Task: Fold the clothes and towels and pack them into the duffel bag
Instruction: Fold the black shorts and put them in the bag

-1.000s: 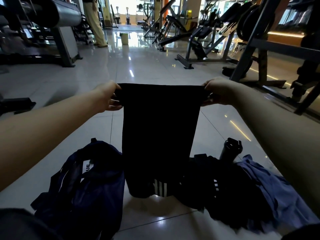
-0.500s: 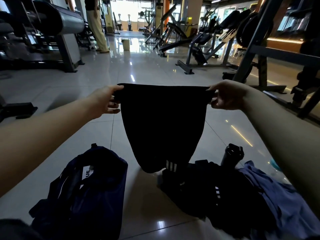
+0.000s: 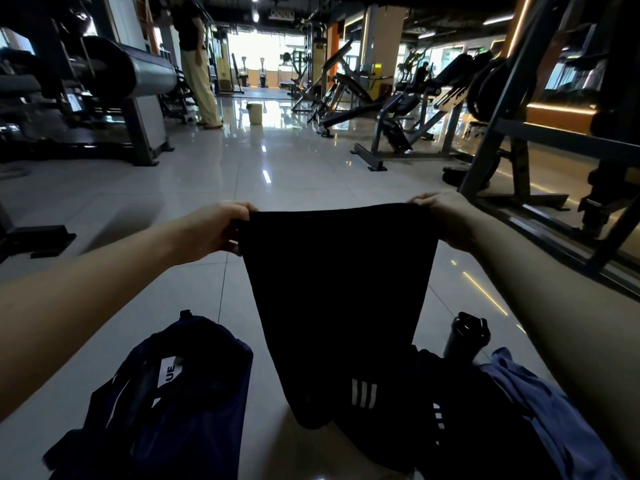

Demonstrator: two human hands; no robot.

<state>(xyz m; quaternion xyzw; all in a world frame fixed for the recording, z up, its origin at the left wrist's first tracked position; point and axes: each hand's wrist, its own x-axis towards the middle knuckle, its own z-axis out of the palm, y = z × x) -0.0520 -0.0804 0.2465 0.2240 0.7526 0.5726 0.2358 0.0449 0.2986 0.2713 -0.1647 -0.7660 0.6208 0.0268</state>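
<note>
Both the left hand and the right hand pinch the top corners of the black shorts, which hang spread in the air above the floor. Near left lies the navy duffel bag; near right, a heap of dark clothes, a blue garment and a black bottle.

You hold a black garment up by its top edge, your left hand gripping one corner and your right hand the other. It hangs flat and narrows toward the bottom, where three white stripes show near the lower end. On the floor to your left the navy duffel bag lies slumped and soft, with a white label on top. To your right a crumpled heap of black clothes, marked with small white stripes, lies against a rumpled blue garment farther right.
</note>
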